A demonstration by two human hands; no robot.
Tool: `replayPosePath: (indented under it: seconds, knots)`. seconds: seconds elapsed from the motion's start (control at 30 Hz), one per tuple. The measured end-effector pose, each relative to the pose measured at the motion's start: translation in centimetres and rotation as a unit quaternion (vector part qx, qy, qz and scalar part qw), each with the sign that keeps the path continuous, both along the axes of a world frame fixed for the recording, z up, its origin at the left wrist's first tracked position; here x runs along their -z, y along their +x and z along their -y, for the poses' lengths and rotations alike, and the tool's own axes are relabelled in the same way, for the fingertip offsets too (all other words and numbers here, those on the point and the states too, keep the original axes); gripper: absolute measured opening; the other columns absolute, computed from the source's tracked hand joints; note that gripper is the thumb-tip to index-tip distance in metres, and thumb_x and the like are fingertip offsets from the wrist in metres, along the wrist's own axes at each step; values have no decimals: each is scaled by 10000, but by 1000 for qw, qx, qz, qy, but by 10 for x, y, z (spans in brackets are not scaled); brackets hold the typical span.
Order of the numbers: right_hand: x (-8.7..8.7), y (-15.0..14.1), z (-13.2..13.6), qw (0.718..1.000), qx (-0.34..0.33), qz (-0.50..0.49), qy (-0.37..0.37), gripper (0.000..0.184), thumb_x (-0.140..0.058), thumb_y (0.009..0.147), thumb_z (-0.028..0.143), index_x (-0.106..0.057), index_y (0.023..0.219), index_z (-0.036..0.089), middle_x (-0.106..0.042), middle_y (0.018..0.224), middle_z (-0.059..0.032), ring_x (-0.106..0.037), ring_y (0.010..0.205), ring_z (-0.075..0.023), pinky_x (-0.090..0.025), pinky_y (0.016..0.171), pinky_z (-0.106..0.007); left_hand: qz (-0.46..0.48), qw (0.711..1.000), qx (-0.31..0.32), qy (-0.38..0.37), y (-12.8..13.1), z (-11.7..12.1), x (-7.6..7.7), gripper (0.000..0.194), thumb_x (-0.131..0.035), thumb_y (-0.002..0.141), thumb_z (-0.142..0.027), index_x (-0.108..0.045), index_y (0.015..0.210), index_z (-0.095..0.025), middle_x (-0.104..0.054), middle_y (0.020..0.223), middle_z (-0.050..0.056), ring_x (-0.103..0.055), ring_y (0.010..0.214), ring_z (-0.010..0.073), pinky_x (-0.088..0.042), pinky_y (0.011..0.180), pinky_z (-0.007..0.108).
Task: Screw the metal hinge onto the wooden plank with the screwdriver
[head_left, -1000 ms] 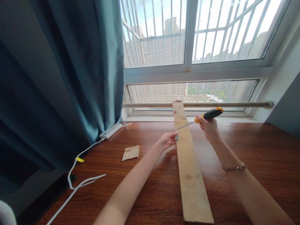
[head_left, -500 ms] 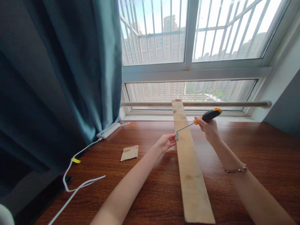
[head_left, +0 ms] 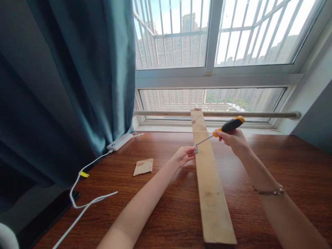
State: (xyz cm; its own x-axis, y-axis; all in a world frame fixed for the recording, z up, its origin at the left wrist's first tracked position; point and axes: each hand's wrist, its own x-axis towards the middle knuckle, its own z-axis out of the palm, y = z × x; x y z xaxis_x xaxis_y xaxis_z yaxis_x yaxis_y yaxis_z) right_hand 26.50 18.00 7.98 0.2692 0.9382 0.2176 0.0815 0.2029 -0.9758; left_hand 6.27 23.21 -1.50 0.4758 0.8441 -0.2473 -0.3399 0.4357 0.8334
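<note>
Holding a screwdriver [head_left: 232, 125] to a small metal bracket [head_left: 195, 148]

The right hand [head_left: 232, 140] is closed around the front of the screwdriver's rounded black-and-yellow handle. From that grip the thin, straight shaft slants leftward, its tip at the bracket's upper end; whether they touch is too small to tell. The left hand [head_left: 184, 156] has its fingertips nearly together on the bracket, a grey, shiny piece just right of them, at the left edge of a wooden board [head_left: 211, 200]. Long, flat and pale, with a few knots and a rough far end, the board runs between both grips over a glossy, red-brown, wood-grained tabletop [head_left: 259, 214]. Left of the left hand lies a flat, four-sided wood scrap [head_left: 143, 167]; farther left, a smooth white cable [head_left: 75, 185] curves up to a white plastic box [head_left: 120, 141] beneath a silky blue curtain [head_left: 103, 69].
</note>
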Motion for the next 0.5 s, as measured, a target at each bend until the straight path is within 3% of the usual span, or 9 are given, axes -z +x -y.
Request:
replayPosePath:
  seconds: [0.5]
  knots:
    - [0,-2,2,999,28,27,28,322,-738,566,393,-661,657,94,-585,521,-37,-338,386,-41,-184,364,-212,-2,1000,2,10,0,1,0,109,-662,703,-117,-686,807,-97,-707,849,106,-649,737,148,-493,774,280]
